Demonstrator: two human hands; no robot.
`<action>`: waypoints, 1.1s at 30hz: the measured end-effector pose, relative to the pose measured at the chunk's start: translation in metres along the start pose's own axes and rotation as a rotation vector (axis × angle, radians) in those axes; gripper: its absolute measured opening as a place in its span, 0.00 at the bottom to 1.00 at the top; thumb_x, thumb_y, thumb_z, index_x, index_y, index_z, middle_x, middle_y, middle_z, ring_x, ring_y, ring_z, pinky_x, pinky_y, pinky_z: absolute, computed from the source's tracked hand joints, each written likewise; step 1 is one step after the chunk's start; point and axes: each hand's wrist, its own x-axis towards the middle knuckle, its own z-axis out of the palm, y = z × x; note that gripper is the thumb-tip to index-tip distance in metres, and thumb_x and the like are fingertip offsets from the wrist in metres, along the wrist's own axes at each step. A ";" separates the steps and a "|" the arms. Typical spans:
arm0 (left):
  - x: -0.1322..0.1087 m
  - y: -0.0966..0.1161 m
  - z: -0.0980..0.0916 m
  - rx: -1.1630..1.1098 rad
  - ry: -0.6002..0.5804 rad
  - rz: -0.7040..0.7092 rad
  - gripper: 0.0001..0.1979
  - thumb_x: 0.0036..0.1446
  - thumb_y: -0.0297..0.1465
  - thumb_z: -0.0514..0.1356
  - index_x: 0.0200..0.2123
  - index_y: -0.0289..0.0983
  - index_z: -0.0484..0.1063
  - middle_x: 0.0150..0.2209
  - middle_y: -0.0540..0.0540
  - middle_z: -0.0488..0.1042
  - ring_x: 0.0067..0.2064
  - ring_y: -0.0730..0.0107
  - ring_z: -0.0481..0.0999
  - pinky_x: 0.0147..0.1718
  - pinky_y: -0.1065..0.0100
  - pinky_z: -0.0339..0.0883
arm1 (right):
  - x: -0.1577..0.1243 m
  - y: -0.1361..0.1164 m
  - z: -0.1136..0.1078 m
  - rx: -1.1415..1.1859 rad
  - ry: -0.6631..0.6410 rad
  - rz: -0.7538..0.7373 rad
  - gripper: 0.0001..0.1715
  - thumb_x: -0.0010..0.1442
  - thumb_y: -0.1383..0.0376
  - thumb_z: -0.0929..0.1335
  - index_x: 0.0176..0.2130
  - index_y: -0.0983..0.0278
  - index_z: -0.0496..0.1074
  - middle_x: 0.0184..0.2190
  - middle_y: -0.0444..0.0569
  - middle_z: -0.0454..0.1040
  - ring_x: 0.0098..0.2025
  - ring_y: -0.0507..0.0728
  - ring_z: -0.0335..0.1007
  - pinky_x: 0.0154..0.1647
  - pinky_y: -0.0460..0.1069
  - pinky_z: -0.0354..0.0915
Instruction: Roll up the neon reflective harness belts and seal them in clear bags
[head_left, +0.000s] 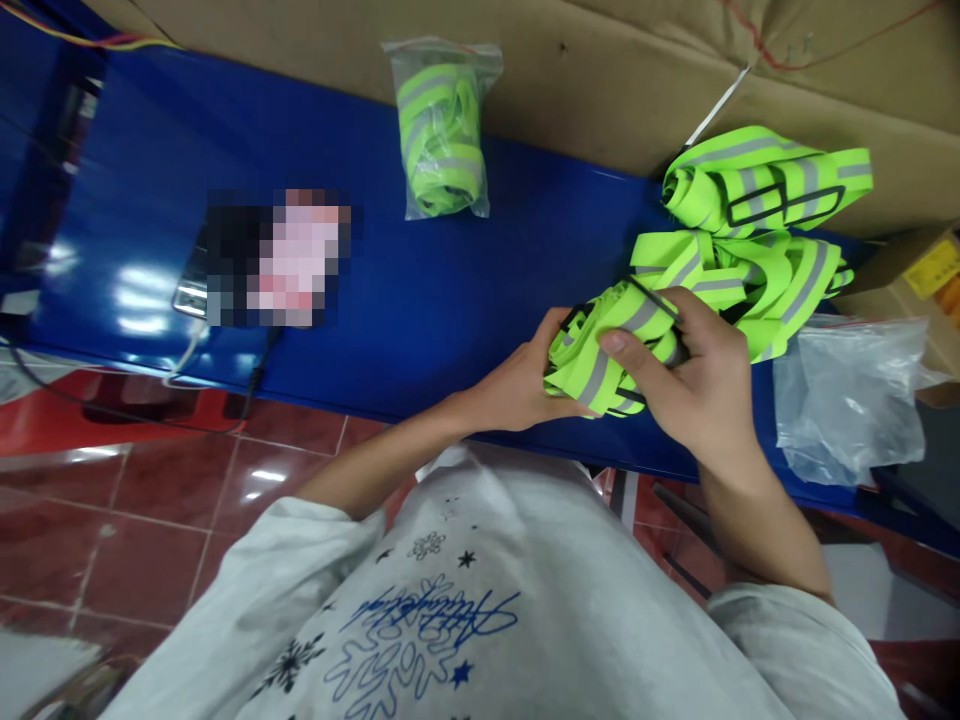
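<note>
My left hand (pixel 525 385) and my right hand (pixel 694 380) are both closed round a bunched neon-green reflective strap vest (pixel 600 350) with grey bands and black buckles, held just above the near edge of the blue table (pixel 420 290). My right thumb presses on top of the bundle. Two more rolled green vests (pixel 765 185) (pixel 757 270) lie right behind it, touching it.
A vest sealed in a clear bag (pixel 442 130) stands at the table's far side. Empty clear plastic bags (pixel 847 395) lie at the right. A phone on a cable (pixel 262 260) rests at the left. Brown cardboard (pixel 615 70) runs behind; red floor tiles (pixel 150 480) lie below.
</note>
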 end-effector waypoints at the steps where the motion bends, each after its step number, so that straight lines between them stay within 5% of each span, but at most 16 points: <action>1: 0.000 0.000 -0.004 0.029 -0.005 0.014 0.44 0.56 0.48 0.73 0.67 0.42 0.54 0.52 0.44 0.75 0.45 0.63 0.79 0.42 0.65 0.74 | -0.003 0.001 0.000 0.011 0.003 0.009 0.19 0.59 0.50 0.78 0.40 0.59 0.75 0.28 0.42 0.75 0.28 0.53 0.66 0.30 0.50 0.63; 3: 0.001 0.001 -0.012 0.065 -0.013 0.041 0.43 0.56 0.47 0.74 0.66 0.43 0.56 0.51 0.45 0.74 0.45 0.63 0.77 0.44 0.63 0.73 | -0.009 0.006 0.003 0.109 -0.028 0.056 0.18 0.60 0.50 0.78 0.40 0.60 0.76 0.29 0.43 0.77 0.30 0.55 0.70 0.31 0.50 0.66; 6: 0.003 0.000 -0.018 0.148 0.067 0.108 0.47 0.42 0.50 0.80 0.59 0.42 0.63 0.56 0.40 0.70 0.57 0.50 0.72 0.61 0.49 0.65 | -0.017 0.018 0.011 0.253 -0.046 0.119 0.20 0.66 0.46 0.72 0.40 0.60 0.77 0.33 0.45 0.80 0.36 0.59 0.77 0.38 0.53 0.73; 9: 0.005 -0.004 -0.015 0.331 0.329 0.146 0.43 0.34 0.56 0.81 0.45 0.40 0.68 0.52 0.39 0.70 0.56 0.47 0.70 0.63 0.42 0.60 | -0.024 0.028 0.019 0.235 0.214 0.113 0.22 0.68 0.45 0.69 0.42 0.60 0.78 0.40 0.49 0.81 0.45 0.63 0.80 0.49 0.57 0.75; 11: 0.004 -0.004 -0.010 0.387 0.398 0.182 0.34 0.42 0.56 0.78 0.39 0.39 0.68 0.43 0.44 0.72 0.47 0.56 0.73 0.56 0.49 0.68 | -0.028 0.029 0.024 0.175 0.436 0.067 0.22 0.68 0.46 0.70 0.42 0.62 0.78 0.41 0.51 0.81 0.47 0.62 0.79 0.53 0.58 0.73; 13: 0.002 -0.001 -0.002 0.305 0.339 0.218 0.25 0.55 0.50 0.74 0.41 0.39 0.71 0.39 0.47 0.74 0.42 0.64 0.75 0.49 0.58 0.73 | -0.031 0.027 0.030 0.092 0.595 -0.004 0.23 0.67 0.46 0.71 0.43 0.63 0.77 0.37 0.49 0.78 0.43 0.60 0.77 0.51 0.57 0.73; 15: -0.002 0.004 0.007 0.103 0.254 0.200 0.19 0.66 0.42 0.68 0.53 0.40 0.71 0.45 0.45 0.78 0.46 0.66 0.79 0.50 0.63 0.75 | -0.034 0.023 0.038 0.036 0.692 -0.069 0.24 0.67 0.45 0.71 0.45 0.63 0.76 0.35 0.47 0.75 0.38 0.57 0.74 0.46 0.55 0.73; 17: -0.008 0.008 0.016 -0.135 0.159 0.138 0.25 0.70 0.38 0.64 0.66 0.43 0.64 0.56 0.41 0.77 0.56 0.63 0.80 0.58 0.60 0.75 | -0.037 0.022 0.050 0.037 0.749 -0.127 0.24 0.67 0.45 0.71 0.48 0.62 0.73 0.36 0.47 0.74 0.39 0.57 0.74 0.46 0.55 0.73; 22: -0.018 0.004 0.027 -0.471 0.033 0.077 0.44 0.58 0.41 0.74 0.71 0.50 0.57 0.70 0.42 0.66 0.72 0.52 0.66 0.71 0.53 0.66 | -0.043 0.026 0.074 0.154 0.655 -0.191 0.21 0.71 0.47 0.68 0.52 0.59 0.70 0.42 0.51 0.74 0.45 0.61 0.76 0.48 0.58 0.73; 28: -0.015 0.002 0.040 -0.525 0.387 -0.001 0.32 0.55 0.43 0.76 0.58 0.43 0.69 0.54 0.45 0.79 0.56 0.61 0.81 0.58 0.61 0.76 | -0.043 0.021 0.081 0.178 0.541 -0.168 0.19 0.72 0.48 0.67 0.54 0.56 0.68 0.44 0.52 0.68 0.49 0.62 0.73 0.54 0.61 0.73; 33: -0.012 0.007 0.042 -0.553 0.507 -0.049 0.31 0.53 0.42 0.78 0.55 0.43 0.71 0.51 0.46 0.81 0.51 0.63 0.83 0.53 0.63 0.79 | -0.034 0.020 0.067 0.277 0.496 -0.221 0.42 0.66 0.39 0.68 0.68 0.55 0.57 0.63 0.60 0.61 0.66 0.68 0.67 0.62 0.65 0.72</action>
